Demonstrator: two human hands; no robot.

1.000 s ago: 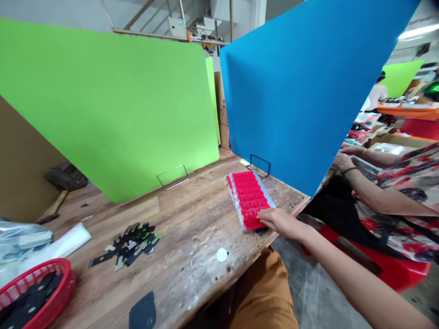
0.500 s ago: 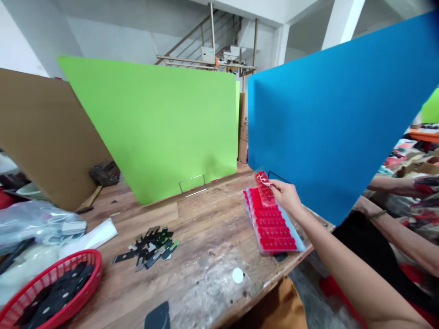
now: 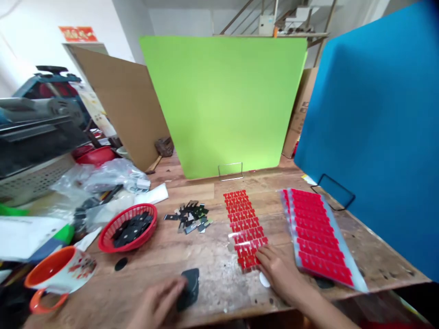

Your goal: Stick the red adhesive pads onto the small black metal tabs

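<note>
A clear sheet with rows of small red T-shaped pieces (image 3: 243,224) lies flat on the wooden tabletop in front of me. My right hand (image 3: 274,269) grips its near right edge, fingertips over the red pieces and thumb hidden. A white disc (image 3: 264,279) is partly covered by that hand. My left hand (image 3: 163,297) is smeared by motion, its fingertips at the left edge of a dark square pad (image 3: 189,288). I cannot tell whether it grips the pad. On the right lies a stack of similar red sheets (image 3: 318,233).
Behind the sheet is a pile of small dark flat pieces (image 3: 192,217). A red basket (image 3: 151,235) of black pieces and a floral mug (image 3: 73,274) stand left. Green (image 3: 229,105) and blue (image 3: 373,137) upright boards bound the table, with wire stands at their bases.
My right hand has brought a red sheet from the stack to the table's middle and laid it down. My left hand has come into view. The view has turned left.
</note>
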